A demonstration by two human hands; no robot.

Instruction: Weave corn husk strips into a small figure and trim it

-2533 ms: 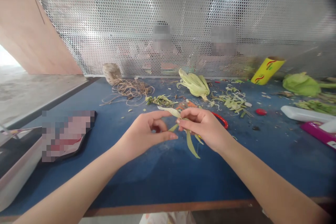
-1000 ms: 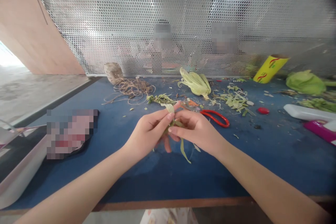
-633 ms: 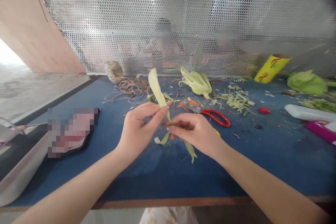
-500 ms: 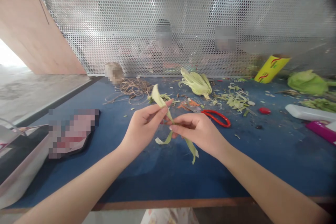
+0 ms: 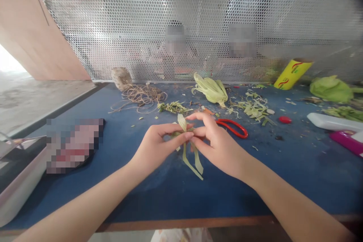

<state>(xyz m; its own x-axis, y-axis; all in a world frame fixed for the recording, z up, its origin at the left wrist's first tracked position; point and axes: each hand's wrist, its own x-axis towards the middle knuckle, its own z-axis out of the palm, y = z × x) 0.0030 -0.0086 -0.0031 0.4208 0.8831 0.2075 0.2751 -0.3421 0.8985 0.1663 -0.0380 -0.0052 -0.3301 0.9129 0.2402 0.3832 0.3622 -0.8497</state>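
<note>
Pale green corn husk strips (image 5: 189, 155) hang between my two hands above the blue table (image 5: 198, 193). My left hand (image 5: 157, 147) pinches the strips from the left with thumb and fingers closed. My right hand (image 5: 215, 141) pinches them from the right, its fingers bent round the knot of husk. One short end (image 5: 181, 121) sticks up above my fingers and two long ends dangle below. Red-handled scissors (image 5: 233, 127) lie on the table just behind my right hand.
A husked corn piece (image 5: 211, 90), husk scraps (image 5: 252, 107), a tangle of twine (image 5: 141, 95) and its spool (image 5: 121, 78) lie at the back. A yellow tube (image 5: 292, 74), green leaves (image 5: 330, 89) and a white and pink tool (image 5: 337, 128) sit right. A perforated metal screen (image 5: 198, 22) walls the back; people sit behind it.
The long strip my left hand held up has come down and is folded in between both hands. The hands have drawn close together and the loose ends now hang straight down.
</note>
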